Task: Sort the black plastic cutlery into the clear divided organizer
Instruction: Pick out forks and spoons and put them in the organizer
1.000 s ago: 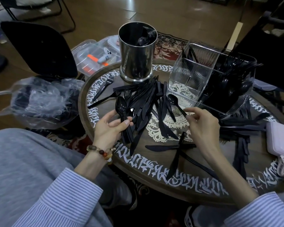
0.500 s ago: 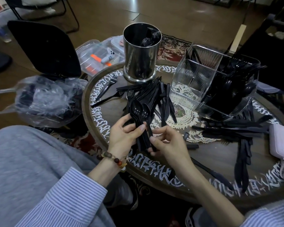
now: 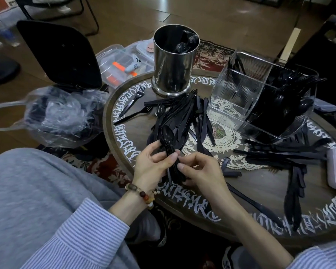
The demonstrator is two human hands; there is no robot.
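Gathering spoons (image 3: 168, 144) into a stack above the tabletop (image 3: 260, 183), left hand (image 3: 150, 166) and right hand (image 3: 200, 171) both grasp it with curled fingers; next, carry it to the organizer (image 3: 239, 90), likely its spoon compartment

place: home living room | cues: patterned rug (image 3: 211, 53), wood floor (image 3: 211, 18), low round table (image 3: 260, 187)

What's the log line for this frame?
left hand: holds spoons | right hand: pinches spoons | organizer: part filled
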